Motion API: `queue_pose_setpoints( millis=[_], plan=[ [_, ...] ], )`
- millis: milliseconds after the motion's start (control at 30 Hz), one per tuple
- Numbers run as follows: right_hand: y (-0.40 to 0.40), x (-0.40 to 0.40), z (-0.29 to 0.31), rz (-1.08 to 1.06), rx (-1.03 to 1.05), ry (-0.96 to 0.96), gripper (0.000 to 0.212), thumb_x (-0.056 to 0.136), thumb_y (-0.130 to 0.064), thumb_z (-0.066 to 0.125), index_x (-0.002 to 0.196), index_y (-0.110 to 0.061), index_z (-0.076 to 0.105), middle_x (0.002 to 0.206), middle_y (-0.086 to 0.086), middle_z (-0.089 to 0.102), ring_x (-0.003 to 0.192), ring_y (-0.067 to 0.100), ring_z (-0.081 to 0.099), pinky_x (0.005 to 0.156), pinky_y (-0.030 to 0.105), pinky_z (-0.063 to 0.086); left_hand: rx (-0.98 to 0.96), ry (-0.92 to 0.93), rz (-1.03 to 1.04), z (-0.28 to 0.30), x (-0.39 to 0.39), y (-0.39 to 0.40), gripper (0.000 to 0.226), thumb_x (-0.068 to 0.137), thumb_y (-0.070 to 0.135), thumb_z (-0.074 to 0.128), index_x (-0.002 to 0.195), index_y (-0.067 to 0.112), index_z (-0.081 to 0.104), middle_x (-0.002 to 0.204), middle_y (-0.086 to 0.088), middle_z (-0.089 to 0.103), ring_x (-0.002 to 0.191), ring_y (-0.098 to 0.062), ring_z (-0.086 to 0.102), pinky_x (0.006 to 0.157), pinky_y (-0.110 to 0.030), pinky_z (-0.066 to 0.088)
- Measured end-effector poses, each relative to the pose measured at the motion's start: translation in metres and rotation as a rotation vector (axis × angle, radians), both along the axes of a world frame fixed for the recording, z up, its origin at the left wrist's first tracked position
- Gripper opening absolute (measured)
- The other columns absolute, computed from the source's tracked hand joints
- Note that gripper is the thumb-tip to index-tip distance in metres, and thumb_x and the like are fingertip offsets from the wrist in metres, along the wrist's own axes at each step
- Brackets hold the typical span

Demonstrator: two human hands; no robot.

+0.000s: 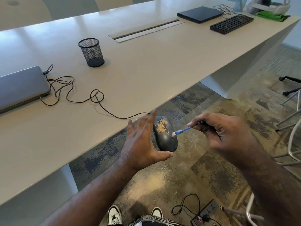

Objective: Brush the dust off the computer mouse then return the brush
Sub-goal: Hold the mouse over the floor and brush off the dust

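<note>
A dark grey computer mouse [166, 139] is held off the table's near edge, over the floor, in my left hand [143, 142], with my thumb under its rear and my fingers along its left side. Tan dust [162, 127] covers the mouse's front, around the wheel. My right hand [223, 132] grips a small blue brush [183, 130] whose white bristle tip touches the mouse's right side. The mouse's black cable [104, 110] runs back across the table to a closed silver laptop [21, 87].
A black mesh pen cup [91, 52] stands upright on the white table [146, 66]. Far right lie a black keyboard [232, 23] and a closed black laptop [200, 13]. Chair legs [290, 111] stand on the right; a power strip [206, 212] lies on the dusty carpet.
</note>
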State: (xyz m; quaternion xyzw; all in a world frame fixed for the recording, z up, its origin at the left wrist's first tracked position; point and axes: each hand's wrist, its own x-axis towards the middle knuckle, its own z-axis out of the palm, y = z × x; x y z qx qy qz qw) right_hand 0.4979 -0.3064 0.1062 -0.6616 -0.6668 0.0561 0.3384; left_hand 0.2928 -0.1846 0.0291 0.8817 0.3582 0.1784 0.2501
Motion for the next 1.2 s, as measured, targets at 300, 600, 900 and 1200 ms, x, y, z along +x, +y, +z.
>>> queue_pose_setpoints(
  millis=[300, 600, 900, 1200],
  plan=[
    [0.009, -0.012, -0.003, 0.039, 0.052, -0.031, 0.024, 0.086, -0.003, 0.072, 0.107, -0.016, 0.073, 0.099, -0.005, 0.074, 0.083, 0.003, 0.068, 0.078, 0.012, 0.053, 0.005, -0.004, -0.009, 0.002, 0.005, -0.002, 0.135, 0.057, 0.075, 0.073, 0.155, 0.031, -0.010, 0.157, 0.005, 0.023, 0.147, -0.010, 0.014, 0.121, -0.053, -0.004],
    [0.006, -0.008, 0.002, 0.027, 0.062, -0.005, 0.021, 0.086, -0.006, 0.069, 0.104, -0.015, 0.073, 0.095, -0.009, 0.072, 0.083, 0.001, 0.068, 0.077, 0.013, 0.054, -0.006, 0.016, 0.002, 0.001, 0.003, -0.003, 0.135, 0.056, 0.077, 0.071, 0.155, 0.030, -0.008, 0.158, 0.003, 0.024, 0.148, -0.013, 0.014, 0.121, -0.054, -0.004],
    [0.008, -0.011, -0.001, 0.034, 0.000, -0.058, 0.024, 0.086, -0.003, 0.072, 0.103, -0.020, 0.072, 0.092, -0.009, 0.072, 0.075, 0.008, 0.067, 0.066, 0.023, 0.058, 0.006, 0.031, 0.002, 0.003, 0.005, -0.003, 0.135, 0.058, 0.076, 0.072, 0.155, 0.030, -0.010, 0.160, 0.002, 0.021, 0.148, -0.013, 0.013, 0.121, -0.054, -0.005],
    [0.016, -0.021, -0.001, 0.071, 0.052, -0.031, 0.023, 0.089, -0.005, 0.070, 0.108, -0.016, 0.071, 0.102, -0.004, 0.075, 0.087, 0.013, 0.072, 0.072, 0.035, 0.062, 0.000, 0.042, -0.004, 0.002, 0.009, -0.005, 0.137, 0.057, 0.077, 0.073, 0.155, 0.029, -0.011, 0.161, 0.003, 0.017, 0.149, -0.012, 0.009, 0.121, -0.054, -0.006]
  ],
)
